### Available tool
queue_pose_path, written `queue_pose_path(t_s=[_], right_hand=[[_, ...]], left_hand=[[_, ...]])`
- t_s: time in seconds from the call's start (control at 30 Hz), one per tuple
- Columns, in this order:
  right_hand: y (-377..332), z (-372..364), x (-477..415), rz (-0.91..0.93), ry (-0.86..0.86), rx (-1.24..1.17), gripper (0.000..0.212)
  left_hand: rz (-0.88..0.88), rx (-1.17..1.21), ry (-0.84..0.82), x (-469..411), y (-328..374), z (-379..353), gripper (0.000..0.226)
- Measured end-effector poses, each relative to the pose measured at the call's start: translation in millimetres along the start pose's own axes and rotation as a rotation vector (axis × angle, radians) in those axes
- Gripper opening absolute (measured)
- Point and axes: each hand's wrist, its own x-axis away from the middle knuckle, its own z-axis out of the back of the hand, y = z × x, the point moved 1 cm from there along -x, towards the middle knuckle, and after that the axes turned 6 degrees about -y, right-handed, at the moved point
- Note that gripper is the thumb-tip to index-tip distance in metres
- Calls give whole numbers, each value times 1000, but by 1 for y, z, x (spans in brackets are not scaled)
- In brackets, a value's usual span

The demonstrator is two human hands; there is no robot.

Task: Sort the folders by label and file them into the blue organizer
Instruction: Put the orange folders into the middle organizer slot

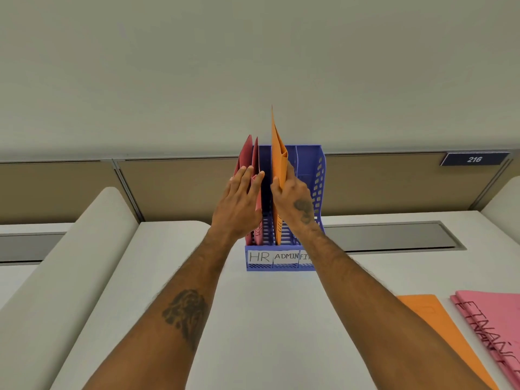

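Note:
The blue organizer [315, 175] stands upright at the back of the white desk, its front labels reading HR, ADMIN and a partly hidden third. Two red folders [247, 153] stand in the HR slot on the left. My left hand [239, 204] lies flat against them, fingers spread, holding nothing. My right hand [292, 201] is shut on an orange folder [278, 153], which stands upright in the middle ADMIN slot with its top well above the organizer's rim. The right slot looks empty as far as I can see.
On the desk at the lower right lie another orange folder [439, 327] and a stack of pink folders [495, 325] marked FINANCE. A beige partition [394, 184] with a plate reading 216 [474, 159] runs behind the desk. A grey cable tray [394, 235] sits right of the organizer.

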Motion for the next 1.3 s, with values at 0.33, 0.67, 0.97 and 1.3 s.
queue_pose_path(t_s=[0.33,0.67,0.97,1.3], right_hand=[[15,-15,21,-198,-320,52,48],[14,-6,31,-150,-406,110,63],[20,30,66,-119,-470,271,76],[18,75,129,-10,-537,541,81]], left_hand=[[-15,3,13,0,-2,-2,87],[5,16,-14,0,2,3,88],[32,25,-5,33,17,19,91],[43,28,-56,103,44,16,87]])
